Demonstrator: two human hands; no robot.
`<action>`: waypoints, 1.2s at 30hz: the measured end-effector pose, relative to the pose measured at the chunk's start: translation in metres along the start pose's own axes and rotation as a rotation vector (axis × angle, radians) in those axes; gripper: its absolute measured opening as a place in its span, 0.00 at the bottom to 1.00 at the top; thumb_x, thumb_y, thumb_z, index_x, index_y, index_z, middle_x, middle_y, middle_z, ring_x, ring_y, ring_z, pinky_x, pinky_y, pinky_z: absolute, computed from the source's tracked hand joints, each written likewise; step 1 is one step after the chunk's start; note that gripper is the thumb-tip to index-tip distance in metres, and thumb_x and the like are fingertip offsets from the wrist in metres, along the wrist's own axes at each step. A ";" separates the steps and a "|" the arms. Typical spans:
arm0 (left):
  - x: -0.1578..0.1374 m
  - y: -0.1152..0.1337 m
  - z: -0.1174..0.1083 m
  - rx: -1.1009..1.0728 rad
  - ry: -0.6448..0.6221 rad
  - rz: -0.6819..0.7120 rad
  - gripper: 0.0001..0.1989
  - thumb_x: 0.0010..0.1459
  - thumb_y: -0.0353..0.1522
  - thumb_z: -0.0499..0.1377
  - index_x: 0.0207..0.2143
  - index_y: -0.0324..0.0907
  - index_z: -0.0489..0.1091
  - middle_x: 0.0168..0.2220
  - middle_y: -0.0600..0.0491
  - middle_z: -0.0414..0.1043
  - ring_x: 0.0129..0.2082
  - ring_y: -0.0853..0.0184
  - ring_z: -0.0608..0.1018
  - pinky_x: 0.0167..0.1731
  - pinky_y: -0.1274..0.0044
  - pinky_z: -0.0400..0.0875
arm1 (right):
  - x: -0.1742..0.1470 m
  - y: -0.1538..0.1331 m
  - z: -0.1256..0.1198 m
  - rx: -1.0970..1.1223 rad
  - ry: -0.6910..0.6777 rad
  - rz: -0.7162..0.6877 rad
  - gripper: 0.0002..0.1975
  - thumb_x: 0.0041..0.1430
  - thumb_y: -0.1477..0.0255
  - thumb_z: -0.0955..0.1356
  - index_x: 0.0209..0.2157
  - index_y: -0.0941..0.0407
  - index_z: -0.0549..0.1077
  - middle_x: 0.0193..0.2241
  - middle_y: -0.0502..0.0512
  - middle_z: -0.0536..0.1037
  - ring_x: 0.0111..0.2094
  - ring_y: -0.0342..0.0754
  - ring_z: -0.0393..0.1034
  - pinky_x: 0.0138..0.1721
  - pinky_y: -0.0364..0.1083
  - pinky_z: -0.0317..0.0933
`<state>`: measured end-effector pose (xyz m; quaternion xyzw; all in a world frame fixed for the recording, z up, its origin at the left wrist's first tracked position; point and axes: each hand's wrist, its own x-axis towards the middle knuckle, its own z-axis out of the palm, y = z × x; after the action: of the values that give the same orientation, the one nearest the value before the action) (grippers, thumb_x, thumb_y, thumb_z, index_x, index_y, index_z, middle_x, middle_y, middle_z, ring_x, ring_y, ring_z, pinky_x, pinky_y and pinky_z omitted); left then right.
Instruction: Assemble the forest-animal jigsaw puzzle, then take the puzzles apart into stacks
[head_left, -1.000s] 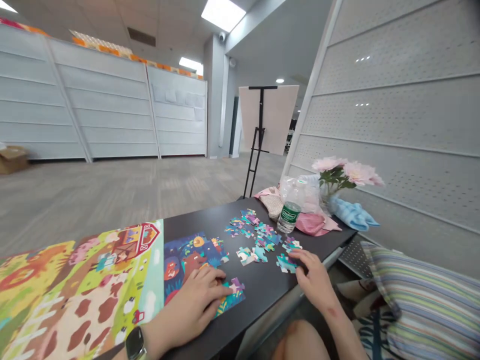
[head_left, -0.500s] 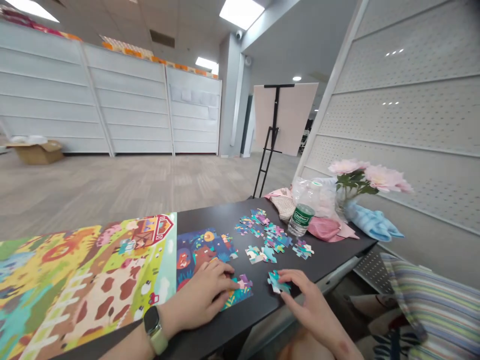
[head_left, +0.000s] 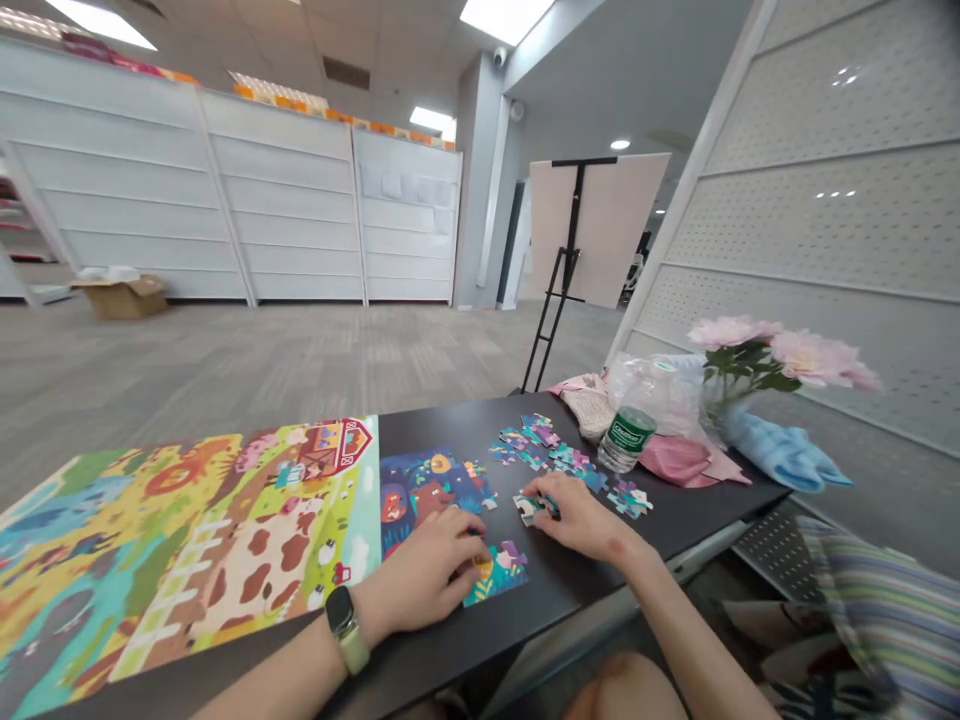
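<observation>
My left hand (head_left: 431, 570) lies palm down over a partly assembled jigsaw puzzle (head_left: 427, 487) of a dark-blue night scene with a bear. Its fingers are slightly bent and apart, gripping nothing visible. Beside those fingertips, a joined corner (head_left: 504, 572) of the puzzle has purple and yellow plant shapes. To the right, my right hand (head_left: 576, 515) reaches over loose pieces, its fingers curled onto a cream-and-teal puzzle piece (head_left: 528, 507); the hand partly hides what is beneath. Several loose puzzle pieces (head_left: 536, 435) lie scattered behind it, and a separate small group (head_left: 628, 498) is farther right.
Colourful farm and animal picture boards (head_left: 277, 540) cover the left of the black table (head_left: 442, 425). A water bottle (head_left: 628, 432), pink cloth (head_left: 679, 460), a vase of pink flowers (head_left: 802, 352) and a blue cloth (head_left: 787, 450) stand or lie at the right. An easel (head_left: 571, 225) is behind.
My right hand has moved forward from the table's front edge, where it held a teal piece, to the cream-and-teal pieces. My left hand stays on the puzzle. The view has turned slightly left.
</observation>
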<state>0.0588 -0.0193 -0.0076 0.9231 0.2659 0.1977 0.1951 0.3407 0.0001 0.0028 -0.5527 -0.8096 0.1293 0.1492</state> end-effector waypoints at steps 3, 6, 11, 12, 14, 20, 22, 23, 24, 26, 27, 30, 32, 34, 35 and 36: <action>-0.001 -0.001 0.001 0.014 0.007 0.008 0.08 0.65 0.30 0.55 0.43 0.46 0.72 0.51 0.50 0.69 0.50 0.59 0.72 0.54 0.66 0.65 | -0.009 0.000 -0.004 0.018 0.019 -0.037 0.14 0.51 0.74 0.70 0.42 0.53 0.75 0.42 0.56 0.79 0.46 0.54 0.71 0.51 0.53 0.64; -0.001 -0.002 0.001 0.006 0.019 0.017 0.07 0.64 0.30 0.56 0.44 0.46 0.71 0.50 0.50 0.69 0.51 0.59 0.72 0.54 0.66 0.64 | -0.027 -0.008 0.000 0.076 0.034 -0.102 0.14 0.51 0.74 0.70 0.42 0.52 0.75 0.43 0.54 0.77 0.47 0.53 0.71 0.52 0.52 0.64; -0.001 -0.001 0.001 -0.010 0.026 0.012 0.08 0.64 0.29 0.55 0.44 0.46 0.71 0.51 0.50 0.69 0.52 0.59 0.72 0.55 0.66 0.64 | -0.043 -0.018 0.012 0.096 0.018 -0.144 0.13 0.54 0.77 0.67 0.39 0.48 0.78 0.45 0.54 0.75 0.48 0.51 0.70 0.54 0.53 0.62; -0.001 -0.001 0.001 -0.014 0.024 0.010 0.08 0.64 0.29 0.55 0.44 0.46 0.71 0.51 0.50 0.69 0.52 0.59 0.72 0.55 0.66 0.64 | -0.043 -0.019 0.013 0.093 0.023 -0.145 0.13 0.53 0.78 0.67 0.38 0.48 0.79 0.44 0.54 0.75 0.48 0.52 0.70 0.54 0.53 0.63; -0.001 0.000 0.001 -0.020 0.017 0.007 0.08 0.64 0.29 0.56 0.44 0.46 0.70 0.51 0.50 0.69 0.52 0.59 0.72 0.55 0.66 0.63 | -0.041 -0.018 0.013 0.094 0.039 -0.148 0.14 0.52 0.78 0.68 0.38 0.49 0.78 0.44 0.54 0.75 0.48 0.52 0.70 0.54 0.53 0.63; 0.000 -0.001 0.001 -0.034 0.002 0.002 0.09 0.64 0.28 0.54 0.44 0.47 0.70 0.51 0.50 0.68 0.53 0.59 0.71 0.54 0.66 0.63 | -0.042 0.001 -0.002 0.125 0.125 -0.068 0.22 0.50 0.77 0.69 0.49 0.51 0.74 0.51 0.57 0.76 0.54 0.55 0.69 0.57 0.56 0.62; 0.000 -0.002 0.001 -0.037 -0.001 0.001 0.09 0.64 0.27 0.54 0.44 0.47 0.70 0.51 0.50 0.68 0.53 0.59 0.70 0.54 0.66 0.63 | -0.051 0.013 -0.008 0.144 0.175 -0.017 0.22 0.53 0.74 0.69 0.51 0.51 0.73 0.56 0.59 0.73 0.58 0.56 0.67 0.60 0.58 0.59; 0.001 -0.002 0.001 -0.039 -0.004 -0.001 0.09 0.64 0.27 0.54 0.43 0.47 0.70 0.51 0.50 0.68 0.53 0.59 0.70 0.54 0.66 0.63 | -0.058 0.018 -0.011 0.150 0.200 0.014 0.20 0.55 0.73 0.68 0.51 0.51 0.73 0.57 0.60 0.73 0.59 0.57 0.66 0.60 0.59 0.59; 0.001 -0.002 0.001 -0.042 -0.006 -0.003 0.09 0.64 0.27 0.55 0.43 0.47 0.70 0.51 0.50 0.68 0.53 0.59 0.70 0.54 0.66 0.63 | -0.065 0.024 -0.012 0.154 0.217 0.048 0.18 0.56 0.73 0.67 0.49 0.52 0.74 0.57 0.60 0.73 0.59 0.57 0.67 0.60 0.59 0.59; 0.002 -0.001 0.001 -0.045 -0.011 -0.004 0.09 0.63 0.26 0.55 0.43 0.47 0.70 0.51 0.51 0.68 0.52 0.59 0.70 0.54 0.66 0.63 | -0.082 0.032 -0.011 0.160 0.218 0.105 0.16 0.57 0.71 0.67 0.48 0.51 0.75 0.56 0.60 0.74 0.57 0.57 0.68 0.60 0.59 0.60; 0.002 0.000 0.001 -0.046 -0.011 -0.004 0.09 0.63 0.26 0.54 0.43 0.47 0.70 0.51 0.51 0.68 0.52 0.59 0.70 0.53 0.66 0.63 | -0.089 0.035 -0.010 0.168 0.210 0.124 0.15 0.57 0.70 0.68 0.47 0.51 0.75 0.55 0.60 0.74 0.57 0.57 0.68 0.60 0.58 0.60; 0.002 0.001 0.000 -0.047 -0.012 -0.001 0.09 0.64 0.27 0.53 0.43 0.47 0.70 0.51 0.50 0.68 0.52 0.59 0.70 0.54 0.66 0.63 | -0.103 0.037 -0.004 0.197 0.214 0.177 0.15 0.58 0.68 0.68 0.47 0.52 0.75 0.54 0.60 0.75 0.56 0.55 0.70 0.59 0.55 0.62; 0.002 0.001 0.000 -0.045 -0.011 -0.002 0.09 0.65 0.27 0.53 0.44 0.47 0.70 0.51 0.50 0.67 0.52 0.59 0.70 0.54 0.66 0.63 | -0.104 0.035 -0.002 0.195 0.220 0.206 0.14 0.57 0.68 0.68 0.46 0.52 0.74 0.51 0.59 0.77 0.53 0.54 0.71 0.57 0.54 0.63; 0.001 0.001 0.000 -0.044 -0.014 -0.006 0.10 0.65 0.27 0.53 0.44 0.47 0.70 0.51 0.50 0.67 0.52 0.59 0.70 0.53 0.66 0.63 | -0.102 0.032 -0.003 0.171 0.220 0.222 0.15 0.56 0.69 0.68 0.47 0.53 0.74 0.48 0.58 0.78 0.50 0.54 0.73 0.55 0.53 0.65; 0.001 0.001 0.000 -0.044 -0.016 -0.006 0.10 0.65 0.27 0.53 0.44 0.47 0.70 0.51 0.50 0.67 0.52 0.59 0.70 0.53 0.66 0.63 | -0.101 0.031 -0.003 0.158 0.227 0.219 0.15 0.55 0.70 0.69 0.46 0.53 0.74 0.47 0.57 0.78 0.49 0.54 0.73 0.54 0.53 0.66; 0.001 0.001 0.000 -0.045 -0.017 -0.005 0.10 0.65 0.27 0.53 0.44 0.47 0.70 0.51 0.50 0.67 0.52 0.59 0.70 0.53 0.66 0.63 | -0.101 0.029 -0.004 0.146 0.239 0.211 0.15 0.55 0.70 0.69 0.46 0.53 0.73 0.46 0.57 0.78 0.48 0.53 0.73 0.53 0.52 0.66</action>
<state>0.0599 -0.0192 -0.0066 0.9194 0.2622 0.1953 0.2185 0.4021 -0.0837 -0.0144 -0.6338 -0.7119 0.1362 0.2700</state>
